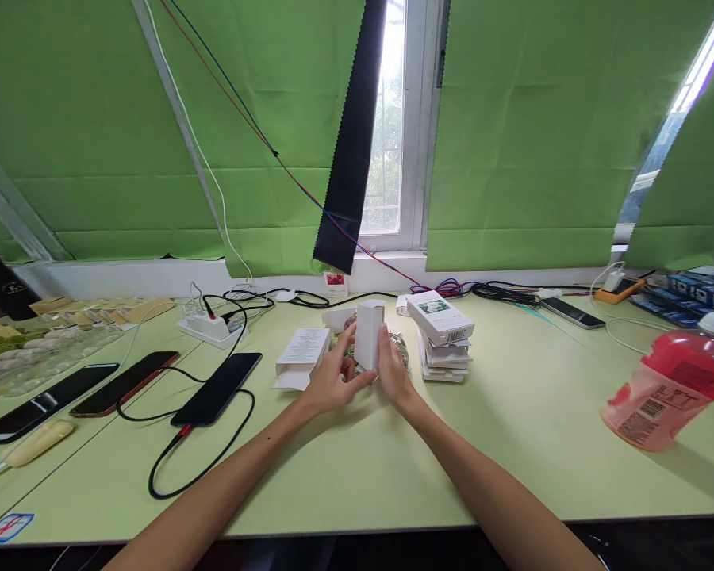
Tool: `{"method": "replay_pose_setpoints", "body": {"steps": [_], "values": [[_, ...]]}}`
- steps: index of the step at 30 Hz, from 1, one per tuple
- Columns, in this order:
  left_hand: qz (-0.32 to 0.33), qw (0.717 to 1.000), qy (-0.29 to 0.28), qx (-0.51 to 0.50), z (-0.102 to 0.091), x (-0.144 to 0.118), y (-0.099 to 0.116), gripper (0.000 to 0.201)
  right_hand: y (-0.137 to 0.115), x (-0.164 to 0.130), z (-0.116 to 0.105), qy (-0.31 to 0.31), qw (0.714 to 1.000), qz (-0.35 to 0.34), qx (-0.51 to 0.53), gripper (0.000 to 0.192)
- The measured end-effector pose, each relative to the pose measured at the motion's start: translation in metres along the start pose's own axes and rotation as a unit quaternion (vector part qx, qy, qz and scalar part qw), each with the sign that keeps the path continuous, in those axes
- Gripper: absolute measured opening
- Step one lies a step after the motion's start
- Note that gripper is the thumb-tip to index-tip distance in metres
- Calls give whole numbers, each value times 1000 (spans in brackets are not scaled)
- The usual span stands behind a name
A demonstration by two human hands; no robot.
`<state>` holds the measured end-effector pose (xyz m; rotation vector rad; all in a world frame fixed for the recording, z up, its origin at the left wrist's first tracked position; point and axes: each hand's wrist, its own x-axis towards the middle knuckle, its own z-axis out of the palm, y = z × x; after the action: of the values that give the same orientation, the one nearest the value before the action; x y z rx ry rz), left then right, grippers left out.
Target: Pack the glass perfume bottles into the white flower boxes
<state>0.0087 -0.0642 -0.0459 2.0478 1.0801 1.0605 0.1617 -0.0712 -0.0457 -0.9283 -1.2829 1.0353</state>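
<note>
Both of my hands hold a small white carton (369, 333) upright above the middle of the pale green table (345, 468). My left hand (333, 379) grips its lower left side. My right hand (393, 369) holds its right edge. Behind the carton lies something shiny in clear wrap (400, 342), mostly hidden by my fingers. A flattened white box with printed text (302, 355) lies just left of my hands. A stack of flat white boxes (443, 337) stands to the right, the top one tilted.
Three dark phones (217, 388) (124, 383) (41, 401) lie on the left, one with a black cable (172, 464) looping forward. A white power strip (209, 327) sits behind them. A pink jug (669, 390) lies at right. Another phone (572, 312) and cables lie near the window.
</note>
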Motion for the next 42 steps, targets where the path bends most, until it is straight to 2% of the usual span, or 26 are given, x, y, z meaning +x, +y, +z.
{"method": "replay_pose_setpoints", "body": {"steps": [42], "values": [[13, 1000, 1, 5, 0, -1, 2, 101, -1, 0, 0, -1, 1000, -6, -3, 74]]}}
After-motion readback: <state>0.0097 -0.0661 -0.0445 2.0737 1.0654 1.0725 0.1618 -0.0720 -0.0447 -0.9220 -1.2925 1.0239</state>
